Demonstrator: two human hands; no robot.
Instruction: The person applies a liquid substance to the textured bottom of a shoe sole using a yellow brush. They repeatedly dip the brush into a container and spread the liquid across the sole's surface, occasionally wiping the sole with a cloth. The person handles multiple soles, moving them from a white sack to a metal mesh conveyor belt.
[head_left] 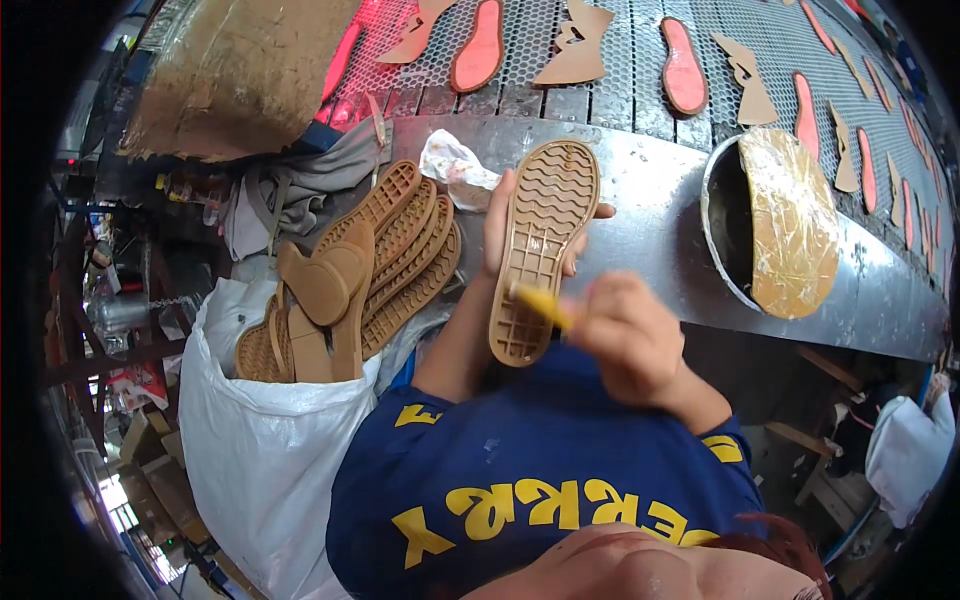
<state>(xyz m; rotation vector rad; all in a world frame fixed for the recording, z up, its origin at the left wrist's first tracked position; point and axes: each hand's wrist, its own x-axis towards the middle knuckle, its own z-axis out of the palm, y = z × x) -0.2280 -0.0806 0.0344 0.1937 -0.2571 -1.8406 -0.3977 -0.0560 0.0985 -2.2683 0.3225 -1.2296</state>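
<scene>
A tan shoe sole, with wavy ribs at its far end and a square grid at its near end, stands lengthwise in front of my chest. My left hand grips it from behind, with fingertips showing past its right edge. Its ribbed face is turned up and looks glossy. In my closed right hand is a brush with a yellow handle. The brush's tip lies over the grid at the sole's near half; whether it touches is hard to tell from the blur.
At left, a white sack holds several stacked tan soles. A round pot, half covered by a taped board, stands on the metal ledge. Beyond, pink insoles and tan cut pieces lie on a mesh conveyor.
</scene>
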